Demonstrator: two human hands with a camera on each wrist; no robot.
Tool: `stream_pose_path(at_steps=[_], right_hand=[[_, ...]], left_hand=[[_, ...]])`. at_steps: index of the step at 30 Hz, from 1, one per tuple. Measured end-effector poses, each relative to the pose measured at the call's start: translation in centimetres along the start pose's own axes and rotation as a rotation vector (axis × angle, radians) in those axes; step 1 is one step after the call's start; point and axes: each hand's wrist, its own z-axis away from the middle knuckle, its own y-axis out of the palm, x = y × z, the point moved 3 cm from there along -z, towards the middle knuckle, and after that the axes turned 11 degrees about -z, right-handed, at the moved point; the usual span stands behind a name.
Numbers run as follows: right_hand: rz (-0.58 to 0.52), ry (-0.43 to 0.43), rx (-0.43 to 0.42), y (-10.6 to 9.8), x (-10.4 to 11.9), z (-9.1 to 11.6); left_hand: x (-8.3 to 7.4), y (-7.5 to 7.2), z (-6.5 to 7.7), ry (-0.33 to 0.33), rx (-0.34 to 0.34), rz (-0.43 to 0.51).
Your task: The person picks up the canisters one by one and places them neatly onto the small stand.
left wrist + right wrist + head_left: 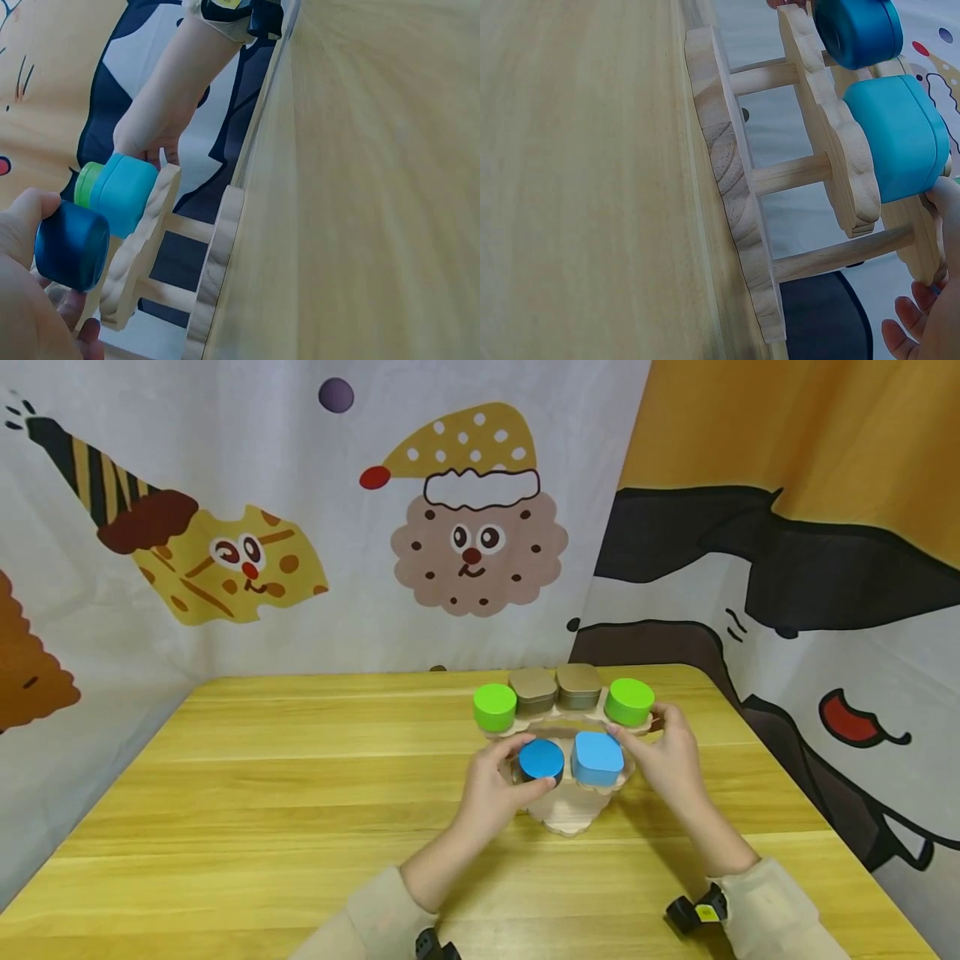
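A tiered wooden stand (567, 810) with scalloped edges stands on the table. My left hand (489, 787) pinches a dark blue round-topped tin (542, 758) between thumb and fingers at the left of the middle tier. The tin leans over that tier's edge in the left wrist view (71, 245). Beside it on the same tier sits a light blue squarish tin (597, 760). My right hand (672, 762) grips the right end of the upper tier, its thumb close behind the light blue tin and other fingers below the tier in the right wrist view.
On the upper tier stand two green round tins, left (495, 707) and right (630, 702), with two brown squarish tins (532, 690) (578, 686) between them. The wooden table (247, 802) spreads out to the left. A printed curtain (300, 635) hangs behind its far edge.
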Motion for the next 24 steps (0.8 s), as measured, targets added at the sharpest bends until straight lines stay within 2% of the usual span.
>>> stream_pose_path(at_steps=[5, 11, 17, 24], right_hand=[[0.000, 0.003, 0.003, 0.04, 0.05, 0.00], [0.004, 0.001, 0.006, 0.12, 0.10, -0.08], [-0.003, 0.012, 0.007, 0.12, 0.05, -0.05], [0.001, 0.010, 0.001, 0.03, -0.01, -0.01]], left_hand=[[0.02, 0.57, -0.29, 0.014, -0.037, 0.025], [0.14, 0.87, -0.49, -0.006, -0.072, -0.001], [0.37, 0.98, -0.56, -0.038, -0.098, -0.085], [0.56, 1.02, -0.52, -0.019, -0.111, -0.172]])
